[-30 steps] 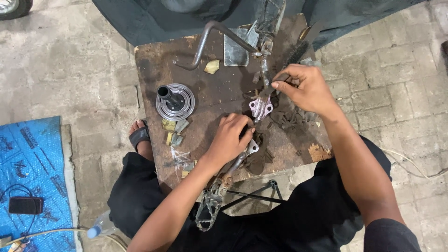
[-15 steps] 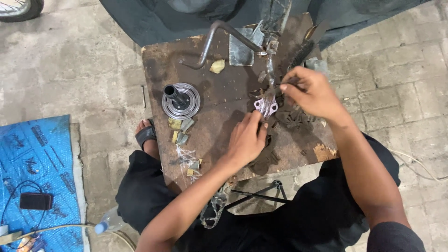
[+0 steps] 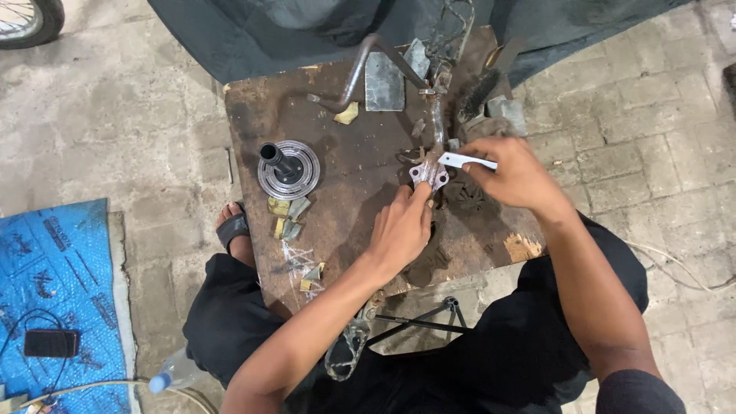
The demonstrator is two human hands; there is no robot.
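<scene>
Half a second on, the right hand [image 3: 515,178] has drawn a flat white blade [image 3: 468,161] out to the right of the small silver metal bracket [image 3: 428,174], pinching it between thumb and fingers, where before it sat tight against the part. The left hand [image 3: 400,230] has stayed just below the bracket, fingertips closed on its lower edge, pinning it to the rusty work table [image 3: 337,199]. Left of the bracket stands a round flanged hub [image 3: 288,169]; above it lie a bent steel rod [image 3: 360,69] and a grey metal plate [image 3: 383,81]. Both forearms reach in from below, bent at the elbow.
</scene>
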